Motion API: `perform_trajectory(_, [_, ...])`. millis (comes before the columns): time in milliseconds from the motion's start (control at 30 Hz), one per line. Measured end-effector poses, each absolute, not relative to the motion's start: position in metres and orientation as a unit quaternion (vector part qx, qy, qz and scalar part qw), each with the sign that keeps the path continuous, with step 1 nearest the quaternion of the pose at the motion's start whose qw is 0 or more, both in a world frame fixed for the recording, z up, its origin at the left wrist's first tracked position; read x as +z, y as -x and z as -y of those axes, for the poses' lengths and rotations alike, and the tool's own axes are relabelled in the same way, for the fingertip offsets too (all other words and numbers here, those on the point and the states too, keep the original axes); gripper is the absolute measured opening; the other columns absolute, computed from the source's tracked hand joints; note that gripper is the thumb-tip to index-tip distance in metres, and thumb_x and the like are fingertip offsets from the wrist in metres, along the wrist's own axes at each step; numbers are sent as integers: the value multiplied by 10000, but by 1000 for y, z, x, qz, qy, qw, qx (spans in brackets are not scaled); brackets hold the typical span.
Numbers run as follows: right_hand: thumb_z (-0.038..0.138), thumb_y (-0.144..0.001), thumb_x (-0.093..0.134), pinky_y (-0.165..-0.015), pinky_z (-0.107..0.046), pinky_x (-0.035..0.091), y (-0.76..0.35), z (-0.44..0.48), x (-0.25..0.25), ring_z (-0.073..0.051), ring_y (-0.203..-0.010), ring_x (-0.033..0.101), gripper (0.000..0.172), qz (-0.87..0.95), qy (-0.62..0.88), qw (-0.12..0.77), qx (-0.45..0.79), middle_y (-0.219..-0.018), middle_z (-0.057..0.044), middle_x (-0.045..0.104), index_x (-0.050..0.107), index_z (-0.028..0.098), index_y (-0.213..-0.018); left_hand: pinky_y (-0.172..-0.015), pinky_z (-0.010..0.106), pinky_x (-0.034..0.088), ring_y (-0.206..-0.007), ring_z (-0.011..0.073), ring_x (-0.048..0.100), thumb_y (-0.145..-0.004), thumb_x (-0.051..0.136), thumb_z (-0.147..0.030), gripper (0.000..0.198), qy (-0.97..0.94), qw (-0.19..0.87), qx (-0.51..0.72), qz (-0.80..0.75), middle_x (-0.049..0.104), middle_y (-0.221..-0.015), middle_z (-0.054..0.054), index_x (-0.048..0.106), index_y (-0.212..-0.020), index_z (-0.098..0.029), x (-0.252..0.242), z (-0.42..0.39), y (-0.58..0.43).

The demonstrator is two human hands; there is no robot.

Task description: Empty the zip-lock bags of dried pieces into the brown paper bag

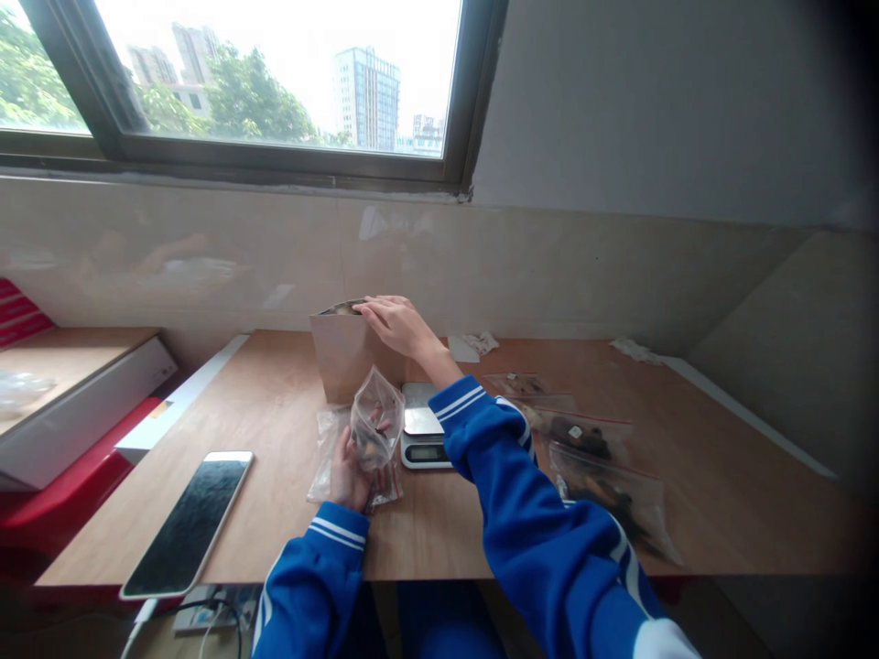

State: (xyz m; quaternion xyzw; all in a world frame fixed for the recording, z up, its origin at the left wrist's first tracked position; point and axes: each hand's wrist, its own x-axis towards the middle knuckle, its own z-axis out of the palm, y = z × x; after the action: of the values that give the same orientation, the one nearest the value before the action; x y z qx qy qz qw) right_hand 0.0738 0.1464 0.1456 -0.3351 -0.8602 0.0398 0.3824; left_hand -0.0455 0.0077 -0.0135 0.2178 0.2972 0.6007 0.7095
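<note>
Flanking scale (pixel 422 428), phone (pixel 189 522), filled bags (pixel 604 476)

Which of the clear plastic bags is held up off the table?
The clear bag in the left hand, held upright and open. The filled bags to the right lie flat on the table.

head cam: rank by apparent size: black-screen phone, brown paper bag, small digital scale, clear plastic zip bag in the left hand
1. Black-screen phone, though it lies nearest the camera, which inflates it.
2. Brown paper bag, partly hidden.
3 and 4. Clear plastic zip bag in the left hand and small digital scale look alike; the sleeve covers part of the scale.
</note>
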Motion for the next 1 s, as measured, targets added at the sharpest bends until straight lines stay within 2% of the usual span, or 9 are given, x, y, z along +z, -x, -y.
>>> perform_trajectory(100, [268,-958,381,-1052,-401,307,-78,-132,154,-202,-1229,467,305,846,311,428,66,-1257,-65,582,562,224,-1199,-772,319,536,-983,214,640,-857,428,-421,545,-224,717,603,-268,626,-1195,118,462,-1326,-147,-13,-6,47])
perform_trajectory(200, [240,-926,392,-957,-340,416,-89,-112,160,-178,-1080,560,268,818,304,467,142,-1130,-52,632,608,200,-1079,-745,311,535,-1046,228,617,-840,448,-380,529,-215,713,614,-262,620,-1209,105,462,-1326,-171,-10,-3,47])
perform_trajectory(300, [176,-891,367,-775,-275,502,-103,-90,156,-138,-841,629,276,818,294,397,296,-937,-29,669,635,178,-961,-732,314,533,-1035,240,624,-817,458,-337,492,-196,718,612,-268,634,-1185,103,513,-1272,-159,-9,-2,48])
perform_trajectory(400, [131,-856,387,-686,-242,514,-114,-73,141,-129,-778,642,292,823,293,281,398,-879,-23,684,650,169,-977,-777,346,529,-1032,244,625,-813,458,-315,463,-181,720,616,-263,643,-1168,107,540,-1237,-150,-10,-2,47])
perform_trajectory(533, [93,-823,432,-672,-226,498,-115,-64,116,-138,-785,650,291,845,312,220,373,-871,-24,698,682,172,-950,-820,361,525,-1066,239,609,-832,468,-348,451,-162,704,640,-261,644,-1169,102,545,-1232,-154,-11,-3,45])
perform_trajectory(667, [75,-749,547,-618,-219,469,-113,-62,98,-153,-717,631,209,874,344,187,288,-824,-34,705,699,159,-864,-860,349,520,-1110,239,588,-803,555,-279,462,-185,689,646,-273,661,-1147,72,535,-1257,-196,-10,-2,43])
perform_trajectory(867, [149,-735,655,-701,-226,486,-114,-55,81,-144,-740,623,241,886,246,226,323,-883,4,703,695,210,-965,-917,302,491,-1209,246,513,-774,619,-245,451,-231,669,639,-301,636,-1206,49,581,-1222,-200,-14,-3,41])
perform_trajectory(1000, [208,-749,672,-719,-245,486,-112,-55,68,-153,-747,610,265,875,276,224,329,-843,3,685,674,204,-1014,-978,322,442,-1262,258,456,-795,610,-282,429,-251,659,635,-316,588,-1277,61,587,-1209,-174,-18,-6,39])
